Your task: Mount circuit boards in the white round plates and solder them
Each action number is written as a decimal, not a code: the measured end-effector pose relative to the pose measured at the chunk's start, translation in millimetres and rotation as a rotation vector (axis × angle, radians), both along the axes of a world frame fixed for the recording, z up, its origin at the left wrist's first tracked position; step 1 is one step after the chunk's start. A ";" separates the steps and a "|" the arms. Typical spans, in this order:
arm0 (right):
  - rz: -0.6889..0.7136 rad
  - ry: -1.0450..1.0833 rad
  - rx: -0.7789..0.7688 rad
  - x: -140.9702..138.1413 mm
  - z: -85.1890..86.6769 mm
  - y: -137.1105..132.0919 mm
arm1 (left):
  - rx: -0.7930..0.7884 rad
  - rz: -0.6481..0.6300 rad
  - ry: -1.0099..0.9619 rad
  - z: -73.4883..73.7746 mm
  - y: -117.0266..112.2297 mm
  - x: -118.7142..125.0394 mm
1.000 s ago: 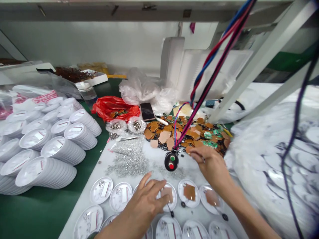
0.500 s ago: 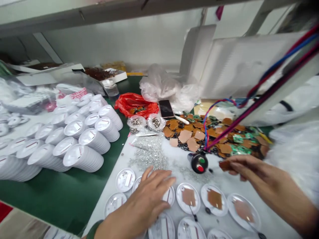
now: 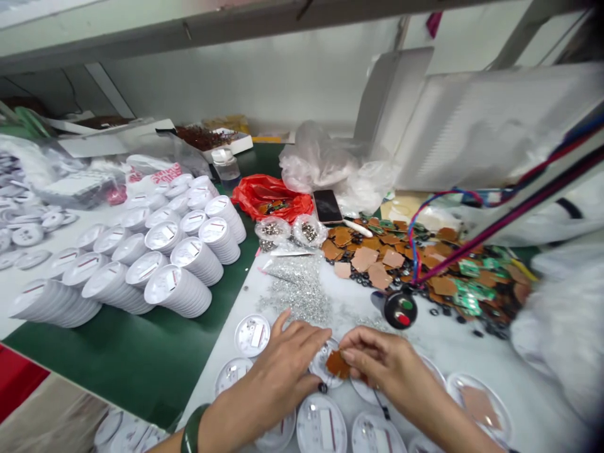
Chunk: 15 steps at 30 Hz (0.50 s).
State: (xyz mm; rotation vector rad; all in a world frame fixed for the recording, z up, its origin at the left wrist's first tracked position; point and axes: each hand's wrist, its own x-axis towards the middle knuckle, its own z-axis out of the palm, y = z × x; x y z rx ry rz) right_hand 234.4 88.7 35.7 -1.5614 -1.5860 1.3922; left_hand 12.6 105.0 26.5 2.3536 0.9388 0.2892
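Holding brown board (image 3: 336, 365), right hand (image 3: 382, 362); pink lettering (image 3: 167, 174) on bag (image 3: 146, 165) illegible.

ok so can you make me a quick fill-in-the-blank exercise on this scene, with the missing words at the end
1. The brown piece is in the grip of the person's ____ hand.
2. The bracelet on the left wrist is ____.
3. In the picture, the red bag lies to the ____ of the phone.
4. On the round black control, the button below the green one is ____.

Missing words: right; green; left; red.
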 end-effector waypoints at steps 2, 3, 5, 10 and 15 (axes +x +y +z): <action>0.022 -0.091 0.077 -3.0 -6.2 2.2 | 0.009 0.009 -0.001 -2.6 -0.4 -1.0; 0.026 -0.128 0.107 -4.3 -8.5 3.0 | 0.016 0.012 -0.004 -4.2 -0.4 -1.5; 0.026 -0.176 0.137 -7.0 -11.4 3.8 | 0.026 0.014 -0.013 -7.1 -0.1 -1.8; 0.057 -0.281 0.219 -12.1 -12.5 1.7 | 0.011 0.016 -0.016 -8.4 1.1 0.2; 0.091 -0.383 0.313 -14.4 -17.2 1.8 | -0.010 0.035 -0.026 -8.2 0.2 1.2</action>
